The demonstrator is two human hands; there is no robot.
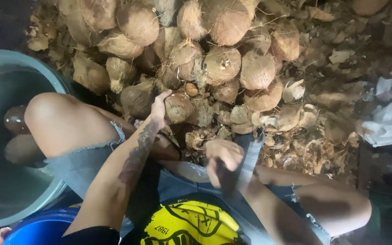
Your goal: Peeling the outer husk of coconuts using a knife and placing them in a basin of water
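Reaching out, the left hand (159, 108) touches a small brown coconut (178, 107) at the front of the pile, w/ the fingers spread wide over its left side. It is resting on the nut, not lifting it. That coconut sits near the middle of the view, just at 3 o'clock from the hand.

The right hand (222, 159) is closed tight round the handle of a big knife (249, 159). The flat grey blade points up toward 12 o'clock, ending close to the husk bits. The picture is blurry there, so the blade's edge is prob. hard to make out.

A big heap of hairy coconuts (223, 63) fills the top, from 10 to 1 o'clock. Torn husk scraps (296, 136) lie at 3 o'clock. A round grey tub (62, 81) sits at 9 o'clock, w/ a smooth dark peeled nut (15, 120) inside. A blue bucket (41, 229) shows at 7 o'clock. The person's bare knees stick out on both sides.
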